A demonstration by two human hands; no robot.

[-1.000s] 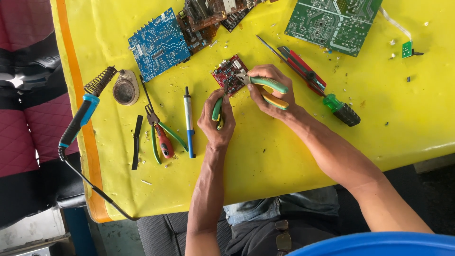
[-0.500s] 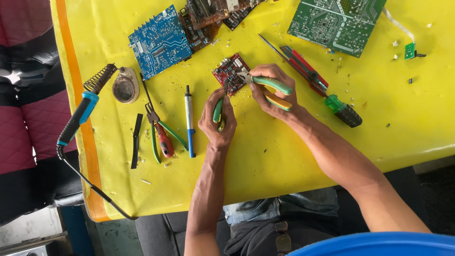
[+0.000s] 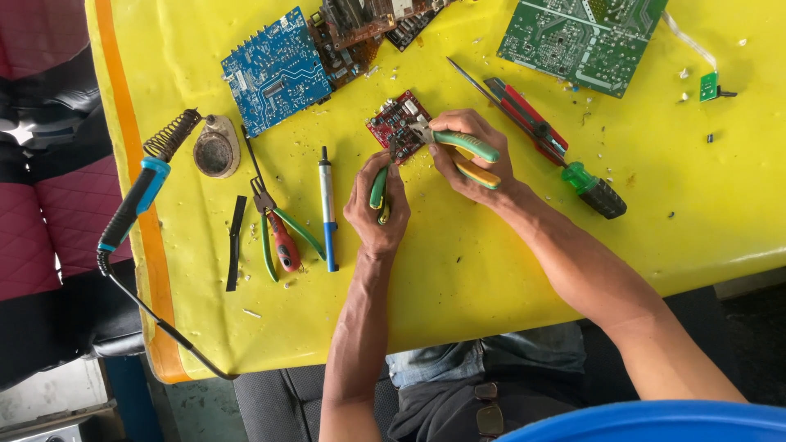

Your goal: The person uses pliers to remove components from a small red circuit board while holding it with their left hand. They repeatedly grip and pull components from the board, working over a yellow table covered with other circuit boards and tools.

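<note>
On the yellow surface (image 3: 491,270) the left hand (image 3: 377,209) is curled shut around a small tool with a green and yellow handle (image 3: 378,190), its tip pointing far toward the small red circuit board (image 3: 398,120), which lies flat near the middle of the surface, just far of both hands. The right hand (image 3: 471,160) is closed on a pair of cutters with green and yellow grips (image 3: 468,155), whose metal nose touches the near right edge of the red board. Just right of that hand lie a red-handled tool (image 3: 524,116) and a long screwdriver with a green and black handle (image 3: 594,190), slanting from far left to near right. At the far right sits a large green circuit board (image 3: 585,37); left of the red board is a blue circuit board (image 3: 274,74), with brownish boards (image 3: 360,29) beside it at the far edge. Left of the left hand lie a blue and white desoldering pump (image 3: 327,213), red-handled pliers (image 3: 278,237) with green-handled ones crossing them, a black strip (image 3: 236,241), a round tin (image 3: 216,149), and a blue-handled soldering iron (image 3: 135,200) in its coiled stand at the left edge
</note>
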